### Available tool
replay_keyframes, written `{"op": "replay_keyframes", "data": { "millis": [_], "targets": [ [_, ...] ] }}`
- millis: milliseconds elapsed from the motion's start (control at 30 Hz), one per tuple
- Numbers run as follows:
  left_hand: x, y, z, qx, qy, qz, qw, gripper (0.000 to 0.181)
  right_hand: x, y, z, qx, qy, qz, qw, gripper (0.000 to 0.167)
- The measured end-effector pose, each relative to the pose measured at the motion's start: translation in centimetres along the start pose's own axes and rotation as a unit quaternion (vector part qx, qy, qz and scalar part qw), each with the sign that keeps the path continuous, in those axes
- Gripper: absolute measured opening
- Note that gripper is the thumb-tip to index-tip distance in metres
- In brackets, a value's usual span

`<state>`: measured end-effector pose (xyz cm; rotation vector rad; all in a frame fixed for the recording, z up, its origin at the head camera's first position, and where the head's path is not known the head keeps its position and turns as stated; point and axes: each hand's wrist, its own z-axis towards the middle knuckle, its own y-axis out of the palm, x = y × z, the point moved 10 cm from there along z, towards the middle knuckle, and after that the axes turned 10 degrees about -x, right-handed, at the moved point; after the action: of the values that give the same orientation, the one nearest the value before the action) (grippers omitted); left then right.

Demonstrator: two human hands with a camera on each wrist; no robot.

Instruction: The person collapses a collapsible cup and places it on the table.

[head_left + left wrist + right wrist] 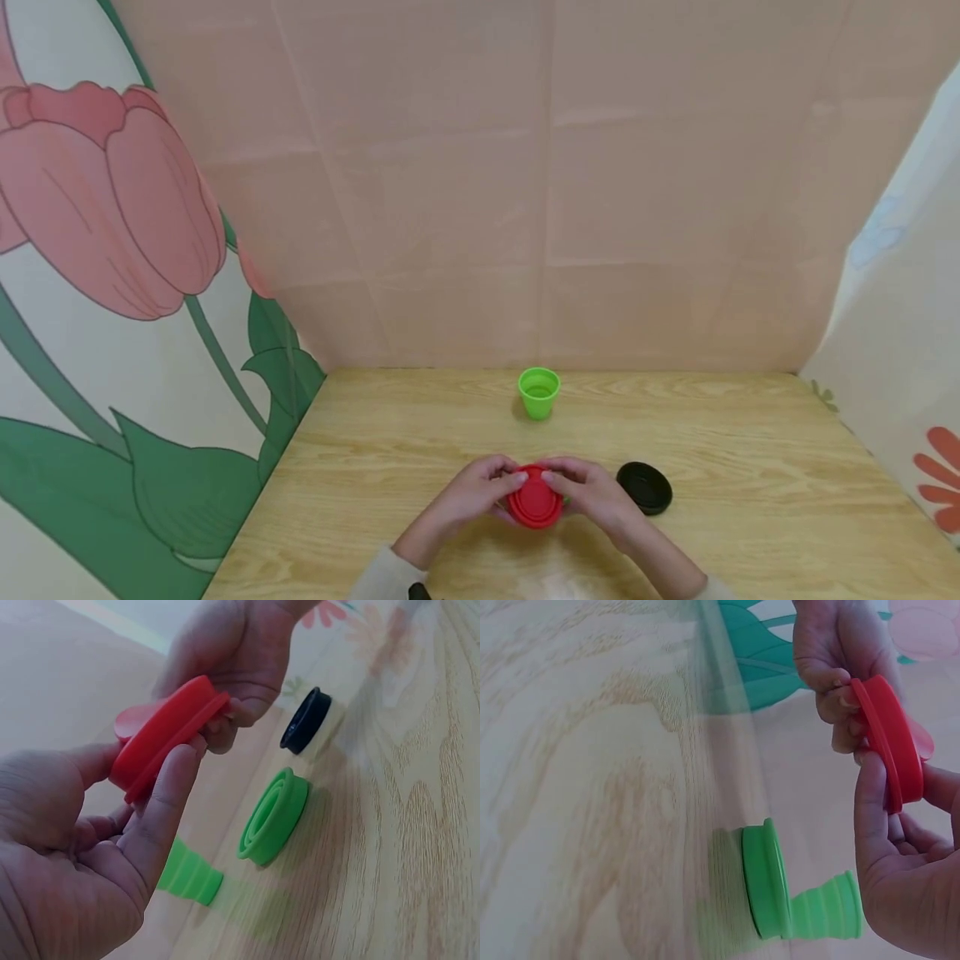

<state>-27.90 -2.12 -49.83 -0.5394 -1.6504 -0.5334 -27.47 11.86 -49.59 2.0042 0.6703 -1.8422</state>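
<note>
A red collapsible cup (536, 498), folded nearly flat, is held above the table between both hands. My left hand (480, 490) pinches one side of it, thumb on top and fingers beneath. On the opposite side my right hand (597, 493) grips it the same way. In the left wrist view, a small round part bulges from one face of the red cup (169, 739). Below the hands lies a flattened green collapsible cup (274, 817), mostly hidden in the head view.
An extended green cup (538, 394) stands near the table's back edge. A flat black round piece (644, 487), perhaps another folded cup, lies right of my right hand. The wood-grain table (360, 467) meets a pinkish cloth backdrop (450, 208), with flower-printed sheets at both sides.
</note>
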Motion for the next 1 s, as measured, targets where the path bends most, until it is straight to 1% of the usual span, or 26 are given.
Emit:
{"op": "replay_keyframes", "data": {
  "millis": [100, 233, 367, 567, 667, 867, 933, 1000],
  "targets": [
    [0.15, 0.16, -0.09, -0.002, 0.000, 0.009, 1.0000, 0.023, -0.05, 0.05, -0.04, 0.002, -0.003, -0.007, 1.0000, 0.045],
    [0.40, 0.44, -0.16, -0.002, 0.008, 0.015, 0.9999, 0.020, 0.26, 0.05, -0.11, 0.007, 0.002, -0.014, 0.9999, 0.043],
    [0.52, 0.38, -0.10, 0.007, 0.016, 0.020, 0.9996, 0.017, 0.41, -0.06, -0.14, 0.011, 0.007, -0.023, 0.9997, 0.043],
    [0.76, 0.04, 0.35, 0.025, 0.034, 0.043, 0.9982, 0.015, 0.07, -0.41, -0.07, 0.019, 0.014, -0.030, 0.9993, 0.043],
    [0.81, -0.04, 0.44, 0.033, 0.039, 0.048, 0.9975, 0.014, -0.10, -0.42, 0.02, 0.016, 0.011, -0.030, 0.9994, 0.042],
    [1.01, -0.11, 0.41, 0.045, 0.033, 0.049, 0.9972, 0.013, -0.07, -0.45, 0.07, 0.018, 0.008, -0.022, 0.9995, 0.040],
    [0.96, -0.21, 0.38, 0.045, 0.030, 0.045, 0.9975, 0.015, -0.14, -0.45, 0.04, 0.015, 0.007, -0.013, 0.9998, 0.041],
    [0.78, -0.26, 0.34, 0.040, 0.027, 0.030, 0.9984, 0.020, -0.26, -0.41, -0.03, 0.007, 0.005, 0.002, 1.0000, 0.044]
  ]
}}
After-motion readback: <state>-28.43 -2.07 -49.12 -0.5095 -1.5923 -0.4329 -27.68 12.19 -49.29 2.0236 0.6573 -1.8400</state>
